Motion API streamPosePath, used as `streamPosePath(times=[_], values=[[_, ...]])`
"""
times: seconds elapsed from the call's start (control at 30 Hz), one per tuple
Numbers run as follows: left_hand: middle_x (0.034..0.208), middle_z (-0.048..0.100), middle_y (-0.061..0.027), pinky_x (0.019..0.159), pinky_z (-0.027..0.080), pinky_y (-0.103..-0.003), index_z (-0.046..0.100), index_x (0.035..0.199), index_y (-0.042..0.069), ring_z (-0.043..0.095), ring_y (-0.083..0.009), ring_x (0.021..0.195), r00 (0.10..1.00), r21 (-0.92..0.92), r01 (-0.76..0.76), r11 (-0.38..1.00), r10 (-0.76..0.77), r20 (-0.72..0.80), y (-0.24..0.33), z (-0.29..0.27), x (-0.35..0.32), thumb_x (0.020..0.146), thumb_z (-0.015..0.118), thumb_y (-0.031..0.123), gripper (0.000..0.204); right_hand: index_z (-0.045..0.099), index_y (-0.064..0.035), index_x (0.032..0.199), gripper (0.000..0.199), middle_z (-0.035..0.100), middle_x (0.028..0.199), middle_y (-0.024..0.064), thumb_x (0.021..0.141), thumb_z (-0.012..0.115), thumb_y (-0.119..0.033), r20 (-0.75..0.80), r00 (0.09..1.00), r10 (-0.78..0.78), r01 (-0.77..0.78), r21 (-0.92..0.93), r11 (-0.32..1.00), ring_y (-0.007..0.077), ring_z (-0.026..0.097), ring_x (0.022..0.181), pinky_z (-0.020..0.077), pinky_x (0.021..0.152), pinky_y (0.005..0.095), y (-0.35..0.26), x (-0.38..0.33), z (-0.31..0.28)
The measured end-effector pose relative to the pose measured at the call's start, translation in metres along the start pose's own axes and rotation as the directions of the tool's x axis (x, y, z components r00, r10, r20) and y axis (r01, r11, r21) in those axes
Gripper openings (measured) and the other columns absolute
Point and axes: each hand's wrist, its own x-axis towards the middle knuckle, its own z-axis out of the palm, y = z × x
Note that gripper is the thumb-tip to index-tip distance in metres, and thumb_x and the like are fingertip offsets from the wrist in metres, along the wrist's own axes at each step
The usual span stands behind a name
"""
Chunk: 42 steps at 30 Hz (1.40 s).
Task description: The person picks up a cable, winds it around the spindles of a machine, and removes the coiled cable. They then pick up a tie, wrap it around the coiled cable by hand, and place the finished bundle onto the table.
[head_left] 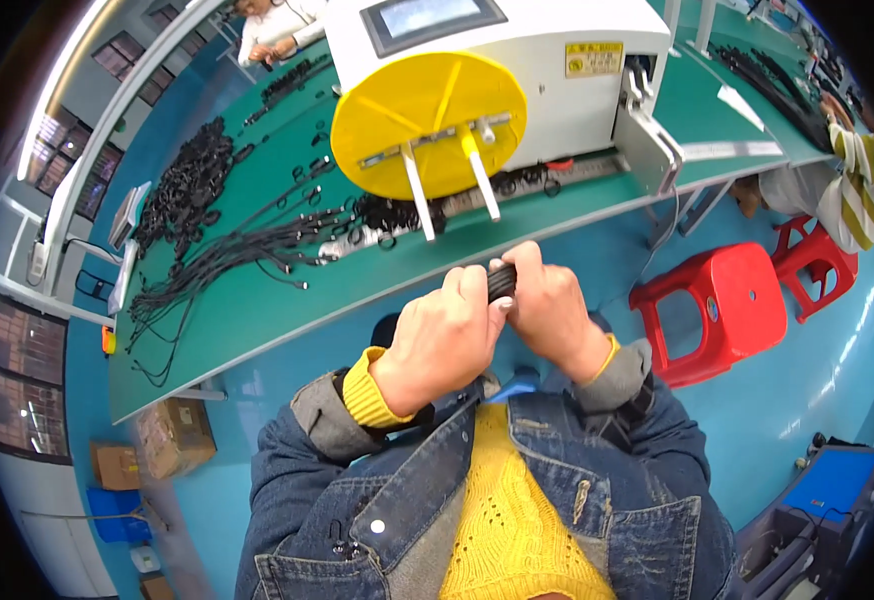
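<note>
Both my hands meet in front of the table's near edge, closed around a small bundle of coiled black cable (502, 283). My left hand (444, 335) grips it from the left, with the thumb against the coil. From the right, my right hand (554, 310) wraps its fingers over the other side. Most of the coil is hidden inside the fists. Just beyond my hands stands a white machine (557, 110) with a screen on top. Its yellow disc (387, 115) carries two white pegs pointing toward me, with no cable wound on them.
Loose black cables (247, 240) and a dark heap of cables (192, 175) lie on the green table (227, 330) at left. Red stools (727, 310) stand at right. Cardboard boxes (177, 437) sit on the floor at lower left. Other people work at the far left and far right.
</note>
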Motion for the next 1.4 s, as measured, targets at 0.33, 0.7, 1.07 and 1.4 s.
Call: streamPosePath(times=[0.33,0.7,1.07,1.4], values=[[0.091,0.059,-0.0062,0.064,0.052,-0.026,0.055,0.102,0.0,0.059,-0.0147,0.083,0.782,-0.781,0.621,-0.071,-0.008,0.623,-0.036,0.059,-0.003,0.085,0.057,0.039,0.042,0.04,0.0015,0.084,0.021,0.057,0.062,0.0214,0.072,0.056,-0.005,0.264,0.964,-0.007,-0.036,0.158,0.987,0.039,0.059,0.061,0.0471,0.053,0.0457,0.034,-0.027,0.04],[0.078,0.06,-0.0083,0.06,0.053,-0.028,0.057,0.095,-0.002,0.062,-0.0152,0.066,0.489,-0.409,0.782,0.47,-0.056,0.871,-0.058,0.05,0.011,0.085,0.056,0.043,0.046,0.039,0.0016,0.085,0.023,0.057,0.066,0.024,0.071,0.056,-0.005,0.409,0.912,0.039,-0.12,0.173,0.978,0.0415,0.058,0.067,0.0463,0.057,0.0467,0.044,-0.039,0.06],[0.063,0.054,-0.0024,0.047,0.045,-0.024,0.06,0.083,0.001,0.053,-0.0106,0.055,0.521,-0.515,0.85,0.113,-0.033,0.853,-0.051,0.071,-0.004,0.083,0.061,0.034,0.032,0.04,0.0016,0.082,0.021,0.057,0.063,0.0212,0.073,0.056,-0.008,0.361,0.933,-0.003,-0.067,0.182,0.981,0.0389,0.059,0.062,0.0459,0.054,0.0468,0.049,-0.044,0.063],[0.069,0.055,-0.0018,0.058,0.044,-0.024,0.057,0.095,0.0,0.053,-0.0087,0.066,0.77,-0.758,0.438,0.484,0.233,0.594,-0.052,0.091,-0.036,0.077,0.068,0.02,0.029,0.045,-0.0022,0.079,0.018,0.057,0.058,0.0165,0.069,0.058,-0.01,0.446,0.892,-0.073,0.073,0.017,0.997,0.0363,0.059,0.056,0.047,0.052,0.0435,0.031,-0.054,0.053]])
